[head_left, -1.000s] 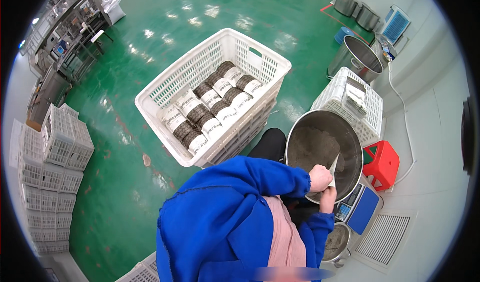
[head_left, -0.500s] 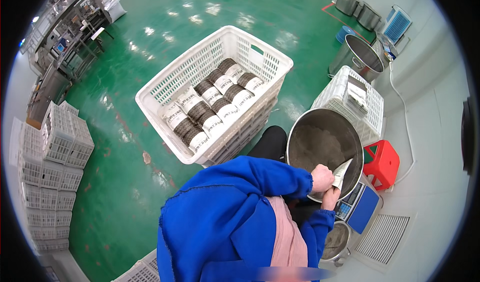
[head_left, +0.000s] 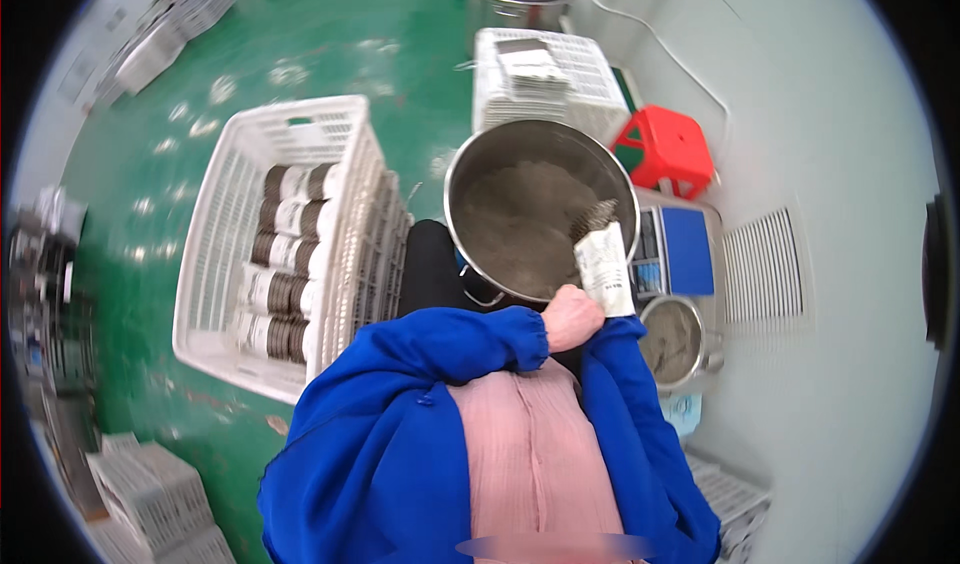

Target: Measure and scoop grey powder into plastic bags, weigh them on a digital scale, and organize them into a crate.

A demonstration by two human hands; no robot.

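A white bag [head_left: 602, 264] with a dark patterned end stands tilted at the near right rim of a large steel pot [head_left: 467, 256]. Grey-brown powder [head_left: 530, 204] lies inside the pot. My left hand [head_left: 573, 317] is closed in a fist against the bag's lower left edge, gripping it there. The bag hides my right hand; only its blue sleeve [head_left: 640, 404] shows below, so its fingers cannot be seen.
A white crate [head_left: 215, 179] of filled dark-and-white packs [head_left: 285, 294] stands left. Flat bags [head_left: 530, 64] lie on another crate [head_left: 590, 74] behind the pot. At right are a red stool [head_left: 668, 144], a blue-topped scale [head_left: 688, 252] and a small steel pot [head_left: 671, 344] of powder.
The view has swung right, bringing the pot nearer the middle. My left hand has drawn back from above the pot to its near rim. The bag now stands upright, its dark end over the pot.
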